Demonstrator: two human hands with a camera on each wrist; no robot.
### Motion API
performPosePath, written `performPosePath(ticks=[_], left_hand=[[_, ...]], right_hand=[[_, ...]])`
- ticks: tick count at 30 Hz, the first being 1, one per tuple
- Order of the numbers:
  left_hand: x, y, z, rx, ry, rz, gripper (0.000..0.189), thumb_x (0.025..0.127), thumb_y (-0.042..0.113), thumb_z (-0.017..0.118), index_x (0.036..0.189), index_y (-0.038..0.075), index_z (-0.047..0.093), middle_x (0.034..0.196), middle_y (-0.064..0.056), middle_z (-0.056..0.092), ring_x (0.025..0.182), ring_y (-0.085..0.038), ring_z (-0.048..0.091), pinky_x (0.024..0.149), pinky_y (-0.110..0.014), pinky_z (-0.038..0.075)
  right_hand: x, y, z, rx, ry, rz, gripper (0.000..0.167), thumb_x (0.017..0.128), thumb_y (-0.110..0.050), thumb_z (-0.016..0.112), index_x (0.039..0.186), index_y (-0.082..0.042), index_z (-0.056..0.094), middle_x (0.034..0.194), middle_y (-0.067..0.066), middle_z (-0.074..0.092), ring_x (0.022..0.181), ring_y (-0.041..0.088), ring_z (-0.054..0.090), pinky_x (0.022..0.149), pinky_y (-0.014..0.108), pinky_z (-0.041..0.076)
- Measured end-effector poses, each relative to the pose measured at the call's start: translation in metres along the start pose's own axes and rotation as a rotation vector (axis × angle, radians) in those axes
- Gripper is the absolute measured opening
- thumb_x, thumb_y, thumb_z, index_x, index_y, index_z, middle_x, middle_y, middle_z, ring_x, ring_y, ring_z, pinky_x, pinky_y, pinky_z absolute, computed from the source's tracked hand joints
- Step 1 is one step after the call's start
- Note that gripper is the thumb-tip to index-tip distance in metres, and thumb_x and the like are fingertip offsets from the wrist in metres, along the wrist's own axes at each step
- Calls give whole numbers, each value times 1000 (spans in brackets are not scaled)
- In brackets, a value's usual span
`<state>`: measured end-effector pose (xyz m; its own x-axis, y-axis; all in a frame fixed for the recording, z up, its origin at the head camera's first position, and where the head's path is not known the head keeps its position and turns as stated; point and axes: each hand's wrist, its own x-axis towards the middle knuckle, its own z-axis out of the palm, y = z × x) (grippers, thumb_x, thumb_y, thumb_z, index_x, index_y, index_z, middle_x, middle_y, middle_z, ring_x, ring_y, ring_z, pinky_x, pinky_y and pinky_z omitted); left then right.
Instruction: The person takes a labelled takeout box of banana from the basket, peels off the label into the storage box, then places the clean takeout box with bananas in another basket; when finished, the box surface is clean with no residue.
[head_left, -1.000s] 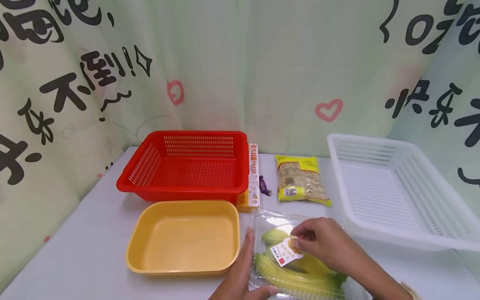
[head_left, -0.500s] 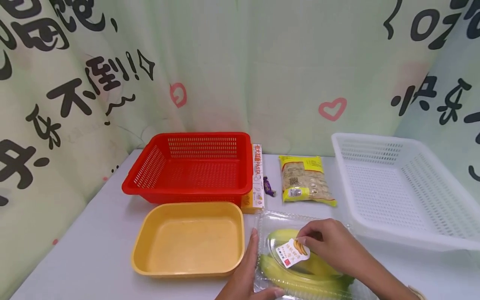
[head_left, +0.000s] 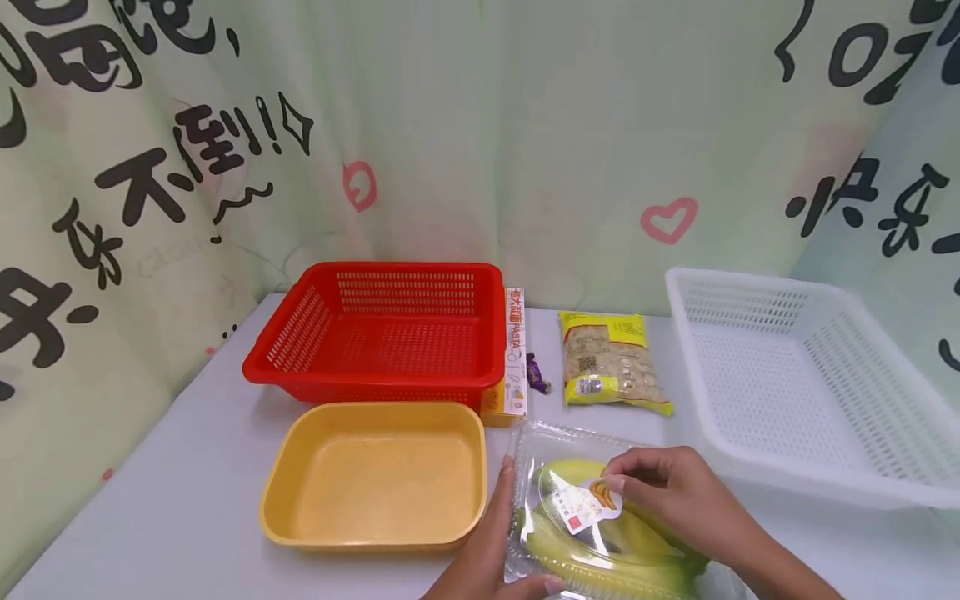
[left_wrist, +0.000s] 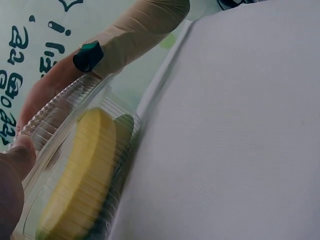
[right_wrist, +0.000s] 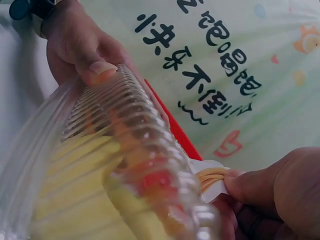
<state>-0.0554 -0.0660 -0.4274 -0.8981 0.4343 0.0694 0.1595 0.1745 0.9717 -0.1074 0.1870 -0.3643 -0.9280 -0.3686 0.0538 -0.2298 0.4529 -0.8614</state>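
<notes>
A clear plastic clamshell box (head_left: 542,442) of bananas (head_left: 637,546) lies at the front of the table. My left hand (head_left: 491,542) holds its left side, fingers along the edge and thumb at the near corner; the left wrist view shows that thumb (left_wrist: 22,150) on the ridged rim. On the lid is a white sticker (head_left: 581,507) with a banana picture. My right hand (head_left: 678,500) pinches the sticker's right end between thumb and forefinger. In the right wrist view this end of the sticker (right_wrist: 212,187) stands up from the lid.
A yellow tub (head_left: 375,533) stands left of the box, with a red basket (head_left: 375,387) behind it. A pasta box (head_left: 516,358), a purple-wrapped candy (head_left: 536,373) and a yellow-and-clear bag (head_left: 611,362) lie farther back. A white basket (head_left: 825,479) stands at the right.
My right hand has shifted slightly right and nearer, still pinching the sticker's end. The left hand keeps its hold on the box. The head view has shifted a little.
</notes>
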Motion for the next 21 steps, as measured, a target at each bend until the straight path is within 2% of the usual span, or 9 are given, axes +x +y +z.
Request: performPosePath(ticks=[4, 12, 18, 21], left_hand=[[-2, -1, 0, 6, -6, 9, 114, 84, 37, 77, 156, 17, -8, 162, -6, -4, 146, -27, 2, 116, -37, 6], [-1, 1, -3, -42, -44, -88, 116, 81, 41, 78, 156, 28, -10, 161, 5, -5, 146, -18, 1, 116, -42, 6], [0, 0, -1, -21, -34, -64, 116, 81, 41, 77, 156, 28, -11, 161, 4, -6, 146, -19, 1, 116, -40, 6], [0, 0, -1, -1, -30, -52, 115, 82, 41, 77, 156, 28, -10, 162, 3, -6, 146, -20, 1, 116, -37, 7]], right_hand=[[-1, 2, 0, 29, -8, -7, 13, 92, -14, 68, 92, -2, 72, 86, 1, 71, 75, 10, 64, 64, 26, 53], [-1, 10, -3, 104, -58, -62, 11, 93, -7, 65, 94, 2, 72, 85, 0, 71, 70, 9, 61, 57, 26, 51], [1, 15, -5, 140, -79, -106, 11, 94, -1, 61, 95, 6, 70, 84, -4, 69, 71, 7, 59, 57, 24, 49], [2, 16, -6, 154, -89, -95, 12, 94, 0, 61, 95, 8, 69, 83, -4, 68, 71, 7, 59, 58, 24, 49]])
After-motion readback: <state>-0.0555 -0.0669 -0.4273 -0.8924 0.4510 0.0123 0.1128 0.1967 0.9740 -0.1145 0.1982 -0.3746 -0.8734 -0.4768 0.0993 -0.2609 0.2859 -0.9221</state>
